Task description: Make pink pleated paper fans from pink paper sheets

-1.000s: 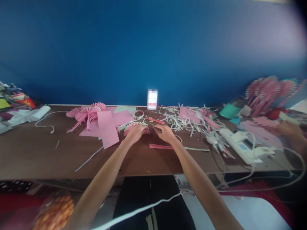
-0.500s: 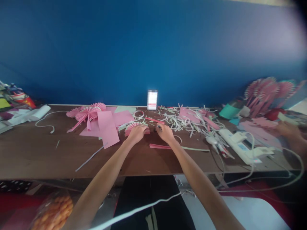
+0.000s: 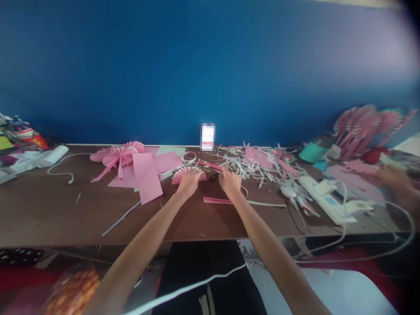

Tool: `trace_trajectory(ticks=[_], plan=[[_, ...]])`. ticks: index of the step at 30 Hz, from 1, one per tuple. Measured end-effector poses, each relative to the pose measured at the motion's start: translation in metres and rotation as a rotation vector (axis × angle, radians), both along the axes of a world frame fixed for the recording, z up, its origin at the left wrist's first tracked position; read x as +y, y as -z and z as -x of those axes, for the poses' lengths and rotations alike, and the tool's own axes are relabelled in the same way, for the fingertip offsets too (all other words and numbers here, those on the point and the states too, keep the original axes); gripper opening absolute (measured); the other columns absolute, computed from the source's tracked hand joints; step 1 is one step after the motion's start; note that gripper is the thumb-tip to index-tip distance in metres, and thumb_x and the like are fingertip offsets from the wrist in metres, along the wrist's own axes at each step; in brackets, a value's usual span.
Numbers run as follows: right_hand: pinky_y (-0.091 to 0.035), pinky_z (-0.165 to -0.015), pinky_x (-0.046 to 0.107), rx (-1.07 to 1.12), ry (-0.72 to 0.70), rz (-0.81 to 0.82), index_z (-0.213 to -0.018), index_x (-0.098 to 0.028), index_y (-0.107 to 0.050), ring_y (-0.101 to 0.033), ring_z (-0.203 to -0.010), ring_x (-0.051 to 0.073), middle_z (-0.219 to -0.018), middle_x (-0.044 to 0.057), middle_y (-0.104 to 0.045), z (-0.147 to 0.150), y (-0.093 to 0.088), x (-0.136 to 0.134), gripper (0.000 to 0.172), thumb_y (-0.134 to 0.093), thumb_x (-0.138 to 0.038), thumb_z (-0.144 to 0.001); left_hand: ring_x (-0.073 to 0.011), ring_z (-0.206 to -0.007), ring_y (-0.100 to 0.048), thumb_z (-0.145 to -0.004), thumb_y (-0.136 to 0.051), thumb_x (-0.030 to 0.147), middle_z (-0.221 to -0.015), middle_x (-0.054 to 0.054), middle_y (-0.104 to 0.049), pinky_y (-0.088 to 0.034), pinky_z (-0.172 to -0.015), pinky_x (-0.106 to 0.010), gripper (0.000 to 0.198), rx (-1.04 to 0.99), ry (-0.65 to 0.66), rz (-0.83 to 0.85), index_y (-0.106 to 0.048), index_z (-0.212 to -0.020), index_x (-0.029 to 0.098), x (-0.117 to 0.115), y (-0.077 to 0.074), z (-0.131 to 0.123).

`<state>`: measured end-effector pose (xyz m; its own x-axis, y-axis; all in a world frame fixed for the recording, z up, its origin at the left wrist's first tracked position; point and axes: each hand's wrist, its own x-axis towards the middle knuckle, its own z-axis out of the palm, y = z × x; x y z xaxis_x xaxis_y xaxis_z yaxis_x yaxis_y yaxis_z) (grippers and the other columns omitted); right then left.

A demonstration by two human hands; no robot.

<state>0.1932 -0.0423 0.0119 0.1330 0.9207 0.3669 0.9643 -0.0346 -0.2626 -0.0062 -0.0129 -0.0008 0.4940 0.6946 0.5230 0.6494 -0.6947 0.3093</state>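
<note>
My left hand (image 3: pixel 189 183) rests with curled fingers on a pink pleated paper fan (image 3: pixel 183 173) near the middle of the brown table (image 3: pixel 65 214). My right hand (image 3: pixel 230 182) lies just to its right, fingers bent down onto the table beside a small dark object (image 3: pixel 214 177) that I cannot make out. A folded pink strip (image 3: pixel 217 200) lies on the table just under my right wrist. Both forearms stretch forward from the table's near edge.
Flat pink sheets (image 3: pixel 147 174) and finished pink fans (image 3: pixel 118 154) lie to the left. Several cut paper strips (image 3: pixel 259 165) pile up on the right, with a white glue gun (image 3: pixel 328 200) and cables. A teal cup (image 3: pixel 313 152), more fans (image 3: pixel 364 124) and another person's hand (image 3: pixel 395 183) sit far right.
Both hands have crept slightly forward and closer together over the pleated fan. The dark object now shows between them.
</note>
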Motion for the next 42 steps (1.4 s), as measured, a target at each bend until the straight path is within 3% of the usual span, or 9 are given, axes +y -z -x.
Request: trace_trajectory(ticks=[3, 5, 8, 11, 18, 25, 34, 38, 42], plan=[[-0.045, -0.080, 0.041, 0.006, -0.039, -0.164, -0.107, -0.019, -0.063, -0.061, -0.093, 0.029, -0.096, 0.015, -0.066, 0.003, 0.001, 0.000, 0.024, -0.049, -0.024, -0.089, -0.0216, -0.102, -0.057, -0.091, -0.046, 0.015, -0.102, -0.008, -0.065, -0.044, -0.092, -0.037, 0.021, -0.038, 0.026, 0.030, -0.063, -0.103, 0.018, -0.002, -0.002, -0.001], [-0.044, -0.086, 0.041, 0.065, -0.184, -0.259, -0.106, -0.020, -0.064, -0.058, -0.101, 0.027, -0.105, 0.014, -0.064, 0.006, 0.002, 0.001, 0.023, -0.048, -0.027, -0.091, -0.0217, -0.101, -0.058, -0.091, -0.047, 0.017, -0.102, -0.008, -0.065, -0.044, -0.091, -0.037, 0.020, -0.069, 0.038, 0.046, -0.062, -0.105, 0.018, -0.004, -0.004, -0.001], [-0.047, -0.085, 0.033, 0.216, -0.521, -0.214, -0.113, -0.021, -0.061, -0.060, -0.099, 0.021, -0.107, 0.008, -0.066, 0.012, 0.003, 0.004, 0.026, -0.045, -0.027, -0.094, -0.0215, -0.102, -0.058, -0.092, -0.048, 0.018, -0.106, -0.008, -0.064, -0.045, -0.091, -0.037, 0.021, -0.140, 0.028, 0.057, -0.060, -0.109, 0.019, -0.006, -0.008, 0.000], [-0.048, -0.082, 0.030, 0.324, -0.654, -0.147, -0.115, -0.022, -0.060, -0.063, -0.097, 0.019, -0.109, 0.007, -0.067, 0.017, 0.007, 0.006, 0.026, -0.046, -0.024, -0.093, -0.0203, -0.102, -0.058, -0.091, -0.049, 0.019, -0.107, -0.007, -0.065, -0.044, -0.092, -0.036, 0.021, -0.193, 0.019, 0.067, -0.060, -0.110, 0.021, -0.008, -0.011, 0.000], [-0.049, -0.074, 0.029, 0.611, -0.589, -0.183, -0.100, -0.020, -0.064, -0.066, -0.081, 0.018, -0.091, 0.004, -0.071, 0.013, 0.007, 0.009, 0.019, -0.052, -0.026, -0.086, -0.0216, -0.110, -0.054, -0.092, -0.051, 0.026, -0.113, -0.007, -0.063, -0.040, -0.098, -0.037, 0.024, -0.145, 0.026, 0.008, -0.058, -0.114, 0.022, -0.012, -0.019, 0.001], [-0.050, -0.071, 0.031, 0.818, -0.354, -0.312, -0.113, -0.017, -0.060, -0.067, -0.081, 0.021, -0.086, 0.008, -0.071, 0.000, 0.000, 0.010, 0.036, -0.058, -0.032, -0.081, -0.0247, -0.108, -0.054, -0.095, -0.041, 0.036, -0.111, -0.012, -0.061, -0.040, -0.094, -0.039, 0.027, -0.347, -0.385, -0.045, -0.055, -0.111, 0.019, -0.011, -0.023, 0.017], [-0.051, -0.072, 0.031, 0.851, -0.355, -0.338, -0.106, -0.019, -0.063, -0.067, -0.080, 0.021, -0.083, 0.006, -0.071, -0.002, -0.007, 0.006, 0.030, -0.058, -0.035, -0.082, -0.0223, -0.095, -0.063, -0.083, -0.055, 0.054, -0.102, -0.010, -0.065, -0.047, -0.082, -0.035, 0.044, -0.708, -0.405, 0.314, -0.054, -0.107, 0.018, -0.004, -0.009, 0.014], [-0.051, -0.073, 0.031, 0.865, -0.383, -0.330, -0.097, -0.018, -0.064, -0.067, -0.082, 0.021, -0.085, 0.007, -0.070, 0.000, -0.007, 0.005, 0.024, -0.058, -0.033, -0.079, -0.0175, -0.075, -0.065, -0.082, -0.055, 0.057, -0.085, -0.006, -0.066, -0.051, -0.064, -0.028, 0.043, -0.925, -0.201, 0.571, -0.057, -0.093, 0.016, 0.000, -0.010, 0.012], [-0.049, -0.072, 0.029, 0.738, -0.446, -0.301, -0.097, -0.018, -0.064, -0.064, -0.075, 0.018, -0.079, 0.003, -0.067, 0.003, -0.007, 0.000, 0.023, -0.056, -0.030, -0.079, -0.0144, -0.067, -0.063, -0.079, -0.059, 0.055, -0.074, -0.002, -0.064, -0.049, -0.056, -0.024, 0.039, -1.083, -0.143, 0.624, -0.056, -0.083, 0.017, 0.001, -0.013, 0.012]])
